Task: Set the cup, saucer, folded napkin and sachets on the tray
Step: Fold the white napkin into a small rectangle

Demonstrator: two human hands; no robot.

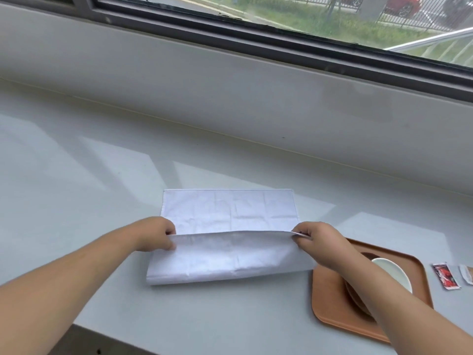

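On the pale grey bench (76,201) under the window (332,19), near its front edge, a white cloth napkin (230,211) lies part-folded; it is thin, matte and creased in a faint grid, with a stitched hem along its far edge; its near half is lifted and doubled over, so the raised flap curves in a soft roll above the flat rectangle beneath. The left hand (156,234) comes in from the lower left on a bare forearm, knuckles up, fingers curled and pinched shut on the flap's left corner; the right hand (314,239) reaches from the lower right, likewise closed with thumb and fingers clamped on the flap's right corner; both hold the fold edge just above the cloth. Beside the napkin's right end, touching or just overlapped by it, sits a brown rounded-corner tray (330,290) with a low raised rim and a smooth matte surface, near the bench's front edge; on it rests a dark brown round saucer (355,295), mostly hidden by the right forearm, and on that a white glossy cup (391,272), only partly visible. Right of the tray, on the bare bench and apart from it, lie two small flat sachets: a red printed sachet (445,275) and a white-and-brown sachet (467,274) at the picture's edge.
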